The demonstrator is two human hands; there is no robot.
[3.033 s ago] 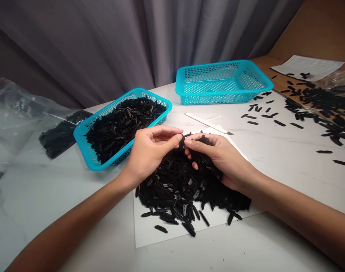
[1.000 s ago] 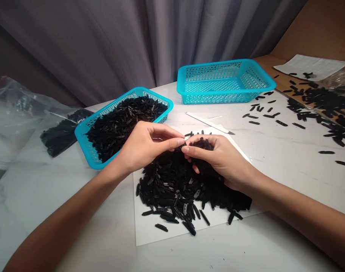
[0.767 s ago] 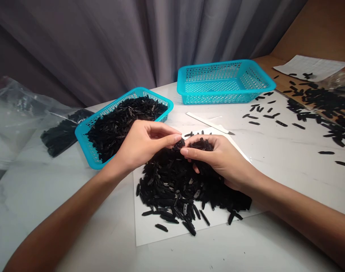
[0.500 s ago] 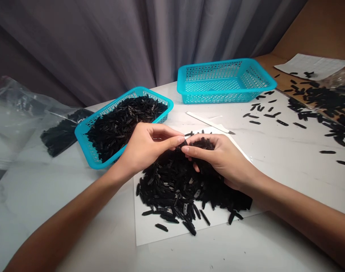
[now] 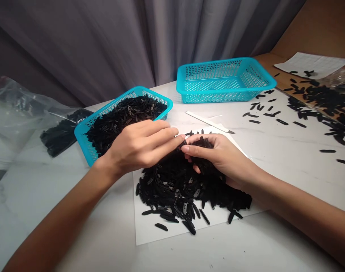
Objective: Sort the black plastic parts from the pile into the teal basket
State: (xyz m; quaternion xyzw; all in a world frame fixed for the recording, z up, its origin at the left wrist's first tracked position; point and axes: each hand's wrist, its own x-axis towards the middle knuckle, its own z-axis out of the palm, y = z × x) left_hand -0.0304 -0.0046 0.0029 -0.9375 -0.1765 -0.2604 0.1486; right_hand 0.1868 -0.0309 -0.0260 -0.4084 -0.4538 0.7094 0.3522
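Head view: L hand (image 5: 135, 145) hovers over top of heap, fingers (image 5: 163, 132) nearly straight and loosely apart, tips just beside the clump. Can't tell if they pinch anything. R hand (image 5: 218, 158) is cupped, thumb + fingers pressed round a clump of black strips (image 5: 202, 142) at top of heap.

Pcs are small black slotted strips, some w/ grey metal-looking faces. Loose heap (image 5: 175, 192) sits on white sheet (image 5: 149, 232), directly under both hands. Handling tip: small fingertip pinches from heap top, wrists kept off the pile, so lower pcs don't slide off sheet.

Behind L hand: teal plastic basket (image 5: 83, 141) heaped w/ same strips, on the counter (image 5: 288, 181). Further L, clear plastic bag (image 5: 16, 113) w/ more black pcs (image 5: 59, 138). Second teal basket (image 5: 206, 64) is farther back, and white-handled knife (image 5: 206, 121) lies just behind sheet. R side: loose strips (image 5: 270, 115) scattered on counter, more on cardboard (image 5: 286, 71) by paper sheet (image 5: 311, 62). Grey curtain (image 5: 76, 45) hangs behind.
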